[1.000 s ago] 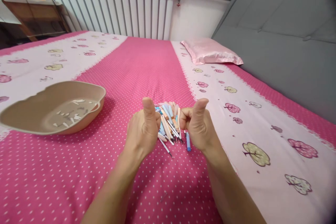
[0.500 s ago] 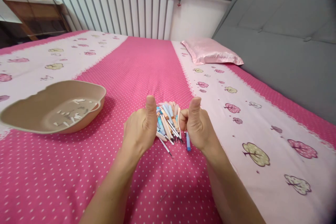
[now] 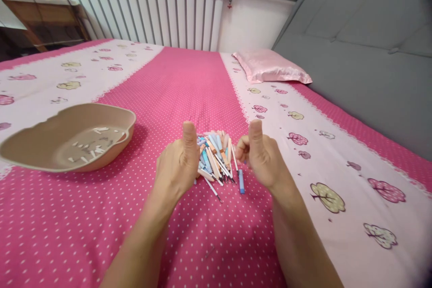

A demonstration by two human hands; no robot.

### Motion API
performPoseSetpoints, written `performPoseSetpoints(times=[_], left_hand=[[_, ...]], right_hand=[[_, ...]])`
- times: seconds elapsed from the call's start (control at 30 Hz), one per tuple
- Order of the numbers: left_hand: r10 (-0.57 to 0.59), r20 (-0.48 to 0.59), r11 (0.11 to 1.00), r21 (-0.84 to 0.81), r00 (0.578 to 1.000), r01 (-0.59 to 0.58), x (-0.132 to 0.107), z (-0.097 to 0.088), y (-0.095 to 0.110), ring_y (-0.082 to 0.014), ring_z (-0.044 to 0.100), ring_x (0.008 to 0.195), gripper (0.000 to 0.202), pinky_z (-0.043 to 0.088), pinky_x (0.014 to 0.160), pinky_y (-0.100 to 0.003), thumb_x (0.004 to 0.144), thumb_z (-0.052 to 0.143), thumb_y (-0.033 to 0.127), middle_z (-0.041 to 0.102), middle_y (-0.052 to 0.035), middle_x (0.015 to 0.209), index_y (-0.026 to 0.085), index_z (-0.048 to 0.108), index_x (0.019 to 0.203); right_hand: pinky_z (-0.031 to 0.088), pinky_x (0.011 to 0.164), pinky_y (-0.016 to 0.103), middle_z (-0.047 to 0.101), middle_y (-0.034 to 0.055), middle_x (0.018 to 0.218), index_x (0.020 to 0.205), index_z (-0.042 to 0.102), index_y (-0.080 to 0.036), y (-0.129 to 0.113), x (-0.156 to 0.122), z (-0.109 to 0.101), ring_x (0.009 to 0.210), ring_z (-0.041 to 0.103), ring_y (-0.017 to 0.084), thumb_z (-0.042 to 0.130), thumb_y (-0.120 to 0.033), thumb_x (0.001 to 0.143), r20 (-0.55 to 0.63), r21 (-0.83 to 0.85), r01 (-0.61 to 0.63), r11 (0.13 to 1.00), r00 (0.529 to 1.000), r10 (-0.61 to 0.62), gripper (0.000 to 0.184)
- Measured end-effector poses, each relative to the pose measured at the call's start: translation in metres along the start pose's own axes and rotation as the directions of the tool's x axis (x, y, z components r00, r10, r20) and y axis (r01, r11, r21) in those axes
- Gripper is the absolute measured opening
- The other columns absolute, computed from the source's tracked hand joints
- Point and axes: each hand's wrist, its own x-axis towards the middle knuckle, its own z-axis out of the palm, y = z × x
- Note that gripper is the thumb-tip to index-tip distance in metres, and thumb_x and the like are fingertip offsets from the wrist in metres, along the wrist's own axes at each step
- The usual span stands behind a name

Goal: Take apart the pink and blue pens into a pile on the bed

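My left hand [image 3: 176, 166] is at the left side of a pile of pastel pen parts and slim refills [image 3: 215, 155]. Its thumb points up and the other fingers are folded, mostly hidden behind the hand. On the right of the pile, my right hand [image 3: 265, 159] also has its thumb raised and its fingers curled in. Nothing shows in either hand. A short blue pen piece [image 3: 241, 182] lies just left of my right hand. One white refill with a dark tip [image 3: 213, 190] sticks out from the pile's near edge.
A brown basin [image 3: 43, 137] with small white pieces inside stands at the left on the pink dotted bedspread [image 3: 189, 81]. A pink pillow [image 3: 270, 66] lies at the far right by the grey headboard [image 3: 357, 40]. The white radiator [image 3: 151, 9] lines the back wall.
My hands have moved slightly apart, the right one to the right, showing more of the pile and a white refill at its right edge. Both thumbs stay raised.
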Motion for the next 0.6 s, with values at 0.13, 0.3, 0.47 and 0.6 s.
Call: performPoseSetpoints(times=[0.13,0.3,0.47,0.6], left_hand=[[0.006,-0.031,0.996,0.092,0.999,-0.003,0.007,-0.007,-0.002,-0.0137,0.042,0.040,0.066,0.028,0.043,-0.026,0.081,0.021,0.064,0.043,-0.0015,0.036,0.020,0.051,0.042],[0.060,-0.098,0.967,0.254,0.993,-0.033,0.012,-0.011,-0.002,-0.0128,0.042,0.042,0.052,0.025,0.043,-0.025,0.076,0.041,0.059,0.044,0.0004,0.039,0.019,0.054,0.046],[0.060,-0.074,0.946,0.323,0.995,-0.034,0.012,-0.012,-0.002,-0.0108,0.035,0.038,0.050,0.020,0.040,-0.025,0.073,0.045,0.058,0.038,0.0027,0.036,0.019,0.047,0.042],[0.013,-0.066,0.949,0.315,0.998,0.009,0.013,-0.015,-0.002,-0.0120,0.037,0.038,0.045,0.022,0.041,-0.025,0.073,0.047,0.054,0.039,0.0024,0.036,0.020,0.049,0.044]], right_hand=[[0.039,0.060,0.030,0.064,0.0046,0.069,0.070,0.063,-0.020,0.021,0.016,-0.016,0.064,0.058,0.018,0.041,-0.055,0.082,-0.186,-0.330,-0.150,0.932,0.978,0.092,0.043],[0.042,0.067,0.033,0.064,0.0086,0.100,0.101,0.059,-0.024,0.064,0.036,-0.014,0.093,0.059,0.026,0.053,-0.033,0.076,-0.089,-0.649,-0.316,0.692,0.935,0.343,0.027],[0.043,0.064,0.031,0.062,0.0108,0.103,0.098,0.059,-0.020,0.083,0.048,-0.001,0.092,0.061,0.027,0.066,-0.029,0.062,0.104,-0.764,-0.309,0.566,0.807,0.582,0.038],[0.044,0.065,0.031,0.062,0.0112,0.103,0.101,0.058,-0.020,0.087,0.050,0.001,0.092,0.060,0.027,0.063,-0.021,0.062,0.111,-0.753,-0.322,0.574,0.797,0.594,0.039]])
